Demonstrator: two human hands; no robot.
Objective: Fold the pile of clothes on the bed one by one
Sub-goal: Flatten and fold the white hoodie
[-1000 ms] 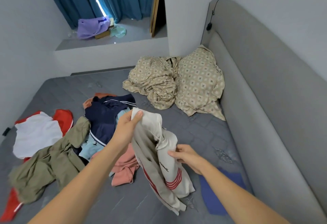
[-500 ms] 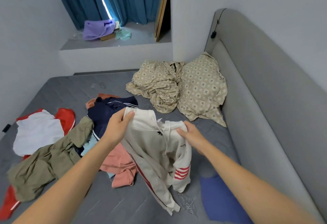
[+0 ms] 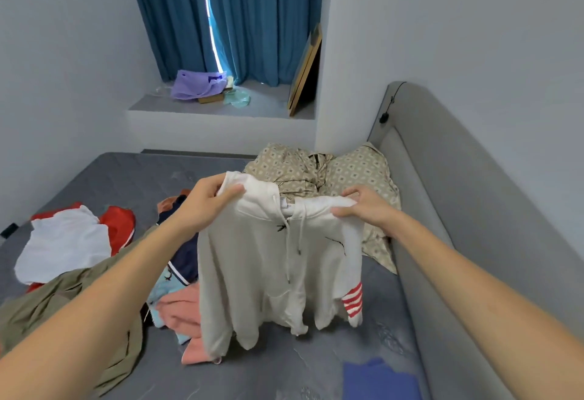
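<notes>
I hold a white hoodie (image 3: 278,260) up by its shoulders above the bed (image 3: 126,178), my left hand (image 3: 208,200) and right hand (image 3: 363,203) each pinching the fabric, with the pile of clothes (image 3: 177,279) left of the hoodie and a patterned pillow (image 3: 357,172) behind it.

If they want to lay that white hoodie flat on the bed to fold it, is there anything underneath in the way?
Mostly no. The white hoodie hangs from the left hand and right hand over bare grey mattress. The pink garment lies under its left edge, and a blue garment lies nearer right; both could get overlapped.
</notes>
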